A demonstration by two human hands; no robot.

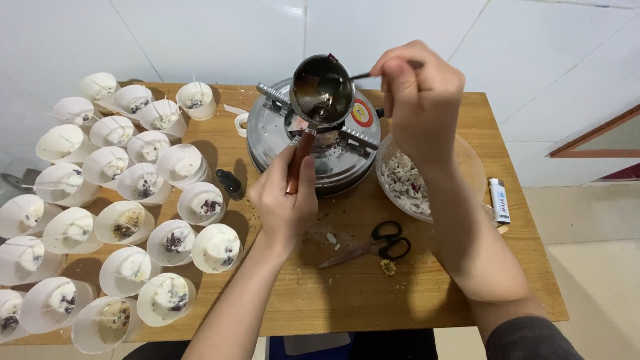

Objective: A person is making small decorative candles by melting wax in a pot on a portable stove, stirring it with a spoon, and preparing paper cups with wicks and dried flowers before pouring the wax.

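My left hand (285, 200) grips the brown wooden handle of a small steel melting pot (321, 90), held above a round silver cooker (313, 143) at the back of the wooden table (347, 293). My right hand (419, 93) is closed on a thin metal spoon (360, 75) whose tip reaches into the pot's dark liquid. Under my right wrist sits a clear bowl (467, 160) of pale wax chunks with dark bits.
Several white paper cups (167, 243) with wicks, pale wax and dried petals fill the table's left half. A small dark dropper bottle (230, 181) stands by the cooker. Black-handled scissors (380, 245) lie near the front. A white lighter (500, 200) rests at the right edge.
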